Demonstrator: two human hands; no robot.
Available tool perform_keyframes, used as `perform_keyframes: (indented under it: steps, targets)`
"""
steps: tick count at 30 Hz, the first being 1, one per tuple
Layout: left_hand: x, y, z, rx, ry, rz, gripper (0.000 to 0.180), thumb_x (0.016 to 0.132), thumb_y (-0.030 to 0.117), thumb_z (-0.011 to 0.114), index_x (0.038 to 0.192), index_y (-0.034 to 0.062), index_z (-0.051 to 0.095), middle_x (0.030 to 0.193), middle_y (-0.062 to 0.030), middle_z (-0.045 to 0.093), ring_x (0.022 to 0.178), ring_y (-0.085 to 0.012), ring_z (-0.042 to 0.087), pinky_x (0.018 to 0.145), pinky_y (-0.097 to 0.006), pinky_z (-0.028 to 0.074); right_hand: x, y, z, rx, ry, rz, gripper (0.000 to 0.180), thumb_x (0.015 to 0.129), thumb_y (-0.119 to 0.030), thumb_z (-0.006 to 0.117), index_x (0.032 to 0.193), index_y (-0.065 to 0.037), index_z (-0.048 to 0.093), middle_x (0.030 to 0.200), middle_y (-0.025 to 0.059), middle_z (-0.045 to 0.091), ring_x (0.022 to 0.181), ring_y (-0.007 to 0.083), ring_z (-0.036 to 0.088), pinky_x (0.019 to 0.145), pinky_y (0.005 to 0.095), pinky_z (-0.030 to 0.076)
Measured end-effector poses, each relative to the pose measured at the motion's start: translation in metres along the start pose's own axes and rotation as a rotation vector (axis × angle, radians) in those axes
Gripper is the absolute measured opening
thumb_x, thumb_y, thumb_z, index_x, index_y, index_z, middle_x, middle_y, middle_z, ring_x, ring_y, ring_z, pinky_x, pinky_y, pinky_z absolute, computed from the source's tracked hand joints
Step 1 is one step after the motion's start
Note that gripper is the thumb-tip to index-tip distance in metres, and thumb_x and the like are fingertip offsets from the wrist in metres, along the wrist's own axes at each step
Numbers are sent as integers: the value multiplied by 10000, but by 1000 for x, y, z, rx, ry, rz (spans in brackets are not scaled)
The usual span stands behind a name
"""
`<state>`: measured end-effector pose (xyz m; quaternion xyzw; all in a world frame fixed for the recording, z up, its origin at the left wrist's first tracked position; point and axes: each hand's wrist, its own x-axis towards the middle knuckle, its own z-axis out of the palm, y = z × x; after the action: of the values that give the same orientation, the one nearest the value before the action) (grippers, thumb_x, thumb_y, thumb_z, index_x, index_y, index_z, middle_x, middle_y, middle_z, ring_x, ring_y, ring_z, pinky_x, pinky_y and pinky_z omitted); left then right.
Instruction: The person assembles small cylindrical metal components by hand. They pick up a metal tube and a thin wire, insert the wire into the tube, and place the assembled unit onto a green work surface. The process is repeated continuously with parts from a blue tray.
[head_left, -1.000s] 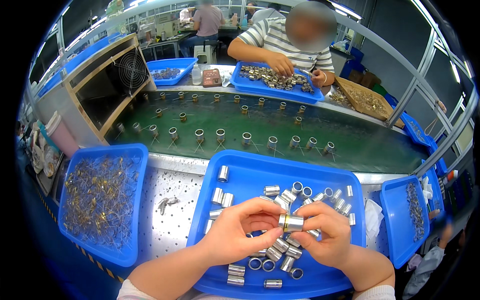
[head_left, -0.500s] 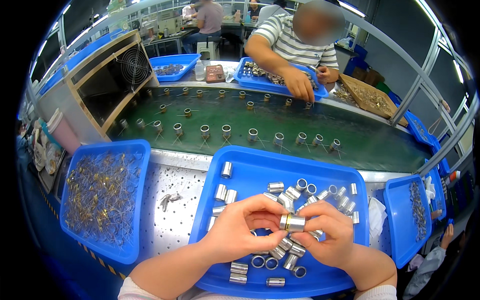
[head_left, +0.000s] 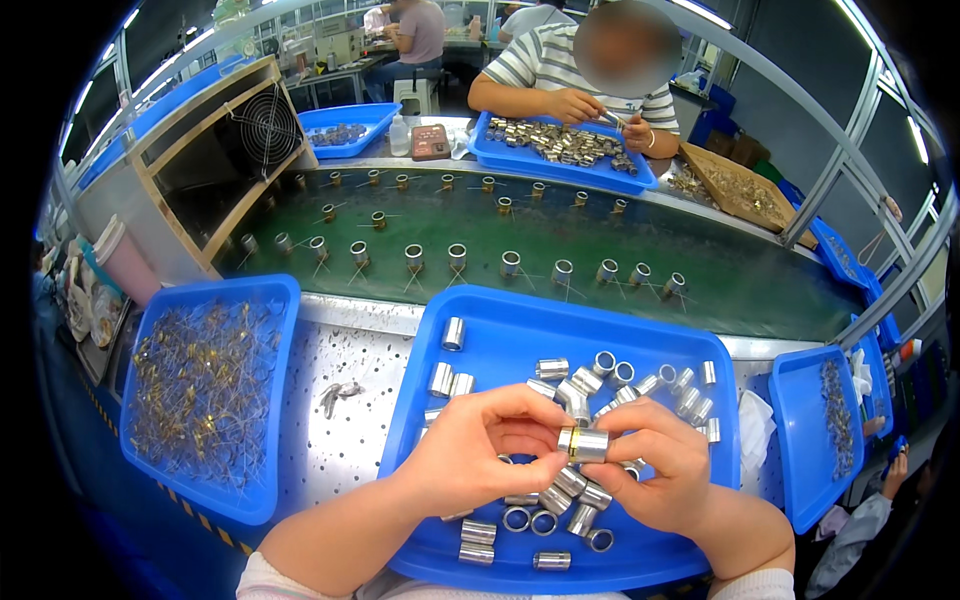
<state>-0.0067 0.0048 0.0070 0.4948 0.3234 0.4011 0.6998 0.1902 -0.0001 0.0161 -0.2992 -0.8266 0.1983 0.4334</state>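
Head view: both hands meet over the middle blue tray [head_left: 500, 320] on the worktop. Left hand [head_left: 480, 455] and right hand [head_left: 650, 470] are each closed, fingertips pinching one short metal sleeve [head_left: 588, 445] from opposite ends; sleeve lies horizontal, held just above the tray, with a yellowish band at its left end, possibly a second part seated in it, view too small to be sure. Judgement: sleeve looks rigid, light, smooth-walled and likely slippery; best held across the end rims or round the barrel with a firm pinch. Left thumb and forefinger touch the banded end, right fingers wrap the plain end; no gap visible between fingers and part. Loose sleeves [head_left: 560, 372] lie scattered in the tray beneath and beyond the hands. A left-hand blue tray [head_left: 270, 300] holds brass wire pieces [head_left: 195, 385]; a narrow blue tray [head_left: 790, 420] sits to the right. Beyond, a green conveyor belt [head_left: 560, 235] carries upright fittings. Across it, another person works over another blue tray [head_left: 500, 155].
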Motion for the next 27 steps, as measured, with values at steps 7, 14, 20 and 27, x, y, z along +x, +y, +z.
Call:
perform_keyframes:
  steps: [7, 14, 20, 27]
  targets:
    - [1, -1, -1, 1, 2, -16, 333, 677, -48, 673, 987, -49, 551, 985, -124, 578, 938, -194, 592, 851, -304, 483, 0, 0, 0, -11, -7, -4, 200, 608, -21, 751, 725, -22, 588, 820, 102, 599, 677, 224, 589, 546, 286, 468]
    - [2, 2, 1, -14, 0, -27, 325, 710, -27, 654, 1015, -39, 540, 983, -113, 575, 941, -178, 583, 852, -298, 480, -5, 4, -1, 159, -13, 196, 143, 666, -26, 718, 741, -16, 597, 846, 117, 621, 701, 199, 602, 590, 268, 466]
    - [2, -1, 1, -68, -28, -33, 316, 760, 15, 642, 1048, -31, 522, 988, -109, 572, 931, -162, 577, 838, -279, 479, -6, 6, -2, 227, 11, 262, 122, 688, -39, 707, 745, -15, 601, 849, 118, 630, 716, 190, 608, 599, 267, 461]
    - [2, 2, 1, -79, -31, -75, 299, 785, 2, 623, 1059, -48, 516, 1015, -145, 569, 912, -183, 592, 809, -296, 496, -4, 3, -3, 157, 7, 194, 140, 671, -30, 718, 762, -17, 612, 871, 117, 623, 720, 193, 608, 618, 269, 473]
